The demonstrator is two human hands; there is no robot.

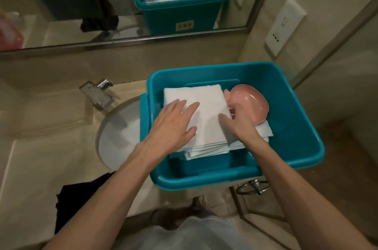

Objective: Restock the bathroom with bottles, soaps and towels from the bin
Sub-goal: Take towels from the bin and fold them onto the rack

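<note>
While left hand (173,124) rests flat on towels (204,96), right hand (240,127) grips them, pink dish (254,102) adjacent.

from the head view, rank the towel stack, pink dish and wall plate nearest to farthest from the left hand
1. towel stack: directly under the left hand, which rests flat on it.
2. pink dish: in the right part of the bin, past the stack's right edge.
3. wall plate: up on the right wall, beyond the bin.
</note>
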